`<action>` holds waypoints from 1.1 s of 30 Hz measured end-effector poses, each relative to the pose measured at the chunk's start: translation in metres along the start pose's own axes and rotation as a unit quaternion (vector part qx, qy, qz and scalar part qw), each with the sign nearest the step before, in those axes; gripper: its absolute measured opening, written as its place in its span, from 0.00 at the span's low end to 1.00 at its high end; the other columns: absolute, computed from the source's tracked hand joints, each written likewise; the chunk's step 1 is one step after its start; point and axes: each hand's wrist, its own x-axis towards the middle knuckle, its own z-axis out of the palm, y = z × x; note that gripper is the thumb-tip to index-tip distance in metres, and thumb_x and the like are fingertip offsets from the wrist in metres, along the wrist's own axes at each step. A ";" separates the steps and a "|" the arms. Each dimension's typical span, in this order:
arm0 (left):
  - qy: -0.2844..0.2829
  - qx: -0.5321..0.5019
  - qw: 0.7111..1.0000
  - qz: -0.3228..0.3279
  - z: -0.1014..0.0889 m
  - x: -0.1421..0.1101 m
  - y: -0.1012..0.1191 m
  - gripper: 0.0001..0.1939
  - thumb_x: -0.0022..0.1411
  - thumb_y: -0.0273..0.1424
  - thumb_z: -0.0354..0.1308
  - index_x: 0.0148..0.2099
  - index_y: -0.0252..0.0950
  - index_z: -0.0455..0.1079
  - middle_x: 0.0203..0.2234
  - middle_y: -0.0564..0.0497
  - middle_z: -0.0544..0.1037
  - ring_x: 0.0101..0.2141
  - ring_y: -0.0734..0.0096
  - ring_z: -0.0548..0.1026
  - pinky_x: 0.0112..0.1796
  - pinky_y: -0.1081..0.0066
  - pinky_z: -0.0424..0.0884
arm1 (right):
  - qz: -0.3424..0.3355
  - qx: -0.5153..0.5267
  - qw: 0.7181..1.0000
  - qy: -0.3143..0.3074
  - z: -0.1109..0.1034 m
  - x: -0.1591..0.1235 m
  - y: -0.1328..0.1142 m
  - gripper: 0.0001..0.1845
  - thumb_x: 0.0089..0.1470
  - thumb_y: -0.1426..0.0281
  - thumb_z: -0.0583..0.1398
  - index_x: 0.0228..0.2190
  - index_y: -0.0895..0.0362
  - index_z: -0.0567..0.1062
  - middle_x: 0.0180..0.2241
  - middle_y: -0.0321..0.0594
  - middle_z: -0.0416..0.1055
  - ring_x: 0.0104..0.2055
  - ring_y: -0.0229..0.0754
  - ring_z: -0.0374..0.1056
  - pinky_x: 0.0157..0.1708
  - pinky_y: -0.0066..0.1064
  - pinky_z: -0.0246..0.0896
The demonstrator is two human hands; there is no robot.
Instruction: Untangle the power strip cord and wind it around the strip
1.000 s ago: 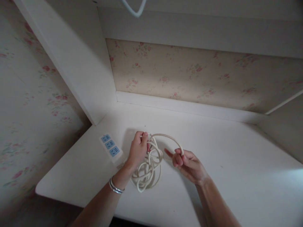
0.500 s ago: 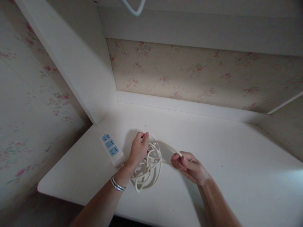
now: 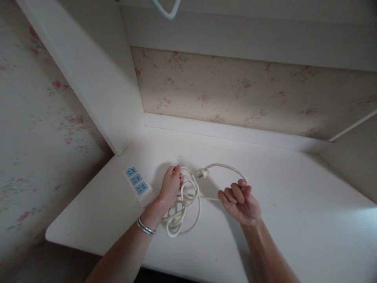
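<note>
A white power strip (image 3: 138, 184) with blue socket faces lies on the white desk, left of my hands. Its tangled white cord (image 3: 184, 216) is bunched in loops beside it. My left hand (image 3: 172, 181) is closed on the cord at the top of the bundle, and a small red bit shows by its fingers. My right hand (image 3: 241, 202) is curled around the cord near its plug end, palm turned up. From that fist the cord arcs left to the plug (image 3: 202, 172), which hangs just right of the loops.
The white desk (image 3: 294, 188) has a rounded front left corner. An upright white panel (image 3: 103, 86) stands at the left, with a shelf edge (image 3: 235, 35) above. Flowered wallpaper (image 3: 206, 86) covers the back. A white wire loop (image 3: 171, 13) hangs at the top.
My right hand has moved right and turned palm up, drawing the cord along. The plug has come out of the loops into view. My left hand has barely shifted.
</note>
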 end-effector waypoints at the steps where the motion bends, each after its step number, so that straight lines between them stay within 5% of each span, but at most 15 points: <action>1: -0.007 -0.021 1.000 -0.014 0.000 0.000 0.001 0.16 0.58 0.44 0.55 0.31 0.38 0.58 0.17 0.62 0.58 0.15 0.82 0.57 0.16 0.81 0.58 | -0.014 0.002 1.000 0.007 0.000 -0.001 -0.001 0.11 0.50 0.49 0.61 0.33 0.38 0.76 0.15 0.28 0.34 0.19 0.36 0.34 0.22 0.32 0.39; 8: -0.105 -0.084 0.991 -0.001 -0.001 -0.007 0.012 0.18 0.55 0.46 0.59 0.33 0.37 0.61 0.22 0.58 0.65 0.22 0.79 0.66 0.22 0.78 0.65 | -0.049 0.042 0.996 0.054 0.001 0.007 -0.015 0.09 0.50 0.52 0.62 0.35 0.36 0.74 0.18 0.31 0.49 0.25 0.39 0.48 0.31 0.35 0.51; 13: -0.158 -0.003 0.987 0.009 -0.005 -0.009 0.010 0.17 0.55 0.42 0.61 0.40 0.36 0.65 0.30 0.54 0.69 0.31 0.76 0.70 0.31 0.77 0.68 | -0.057 0.036 0.991 0.115 -0.004 0.015 -0.017 0.11 0.51 0.57 0.64 0.37 0.42 0.74 0.23 0.31 0.59 0.25 0.35 0.54 0.28 0.29 0.55; 18: -0.239 0.104 0.966 0.001 -0.006 -0.014 0.009 0.33 0.50 0.38 0.67 0.56 0.39 0.59 0.41 0.48 0.72 0.38 0.69 0.73 0.37 0.72 0.69 | -0.080 0.052 0.984 0.152 -0.008 0.021 -0.015 0.14 0.50 0.60 0.65 0.41 0.46 0.74 0.28 0.28 0.64 0.22 0.28 0.54 0.19 0.19 0.55; 22: -0.308 0.173 0.935 -0.018 -0.006 -0.015 0.009 0.41 0.49 0.40 0.67 0.61 0.39 0.53 0.44 0.44 0.71 0.39 0.64 0.74 0.37 0.68 0.71 | -0.122 0.050 0.974 0.186 -0.014 0.025 -0.015 0.14 0.49 0.63 0.67 0.39 0.50 0.75 0.30 0.28 0.67 0.24 0.26 0.60 0.23 0.17 0.62; 30: -0.322 0.281 0.901 0.077 -0.016 -0.014 -0.003 0.61 0.37 0.38 0.73 0.68 0.38 0.44 0.63 0.36 0.54 0.59 0.47 0.58 0.56 0.54 0.60 | -0.234 0.019 0.940 0.249 -0.023 0.031 -0.016 0.09 0.50 0.63 0.65 0.33 0.52 0.73 0.34 0.29 0.69 0.27 0.26 0.66 0.32 0.20 0.69; 33: -0.321 0.304 0.889 0.119 -0.017 -0.015 -0.004 0.55 0.41 0.35 0.72 0.68 0.38 0.48 0.63 0.40 0.55 0.60 0.49 0.58 0.58 0.55 0.56 | -0.242 0.019 0.936 0.255 -0.024 0.033 -0.016 0.10 0.50 0.63 0.65 0.33 0.52 0.73 0.35 0.29 0.69 0.28 0.27 0.68 0.35 0.22 0.70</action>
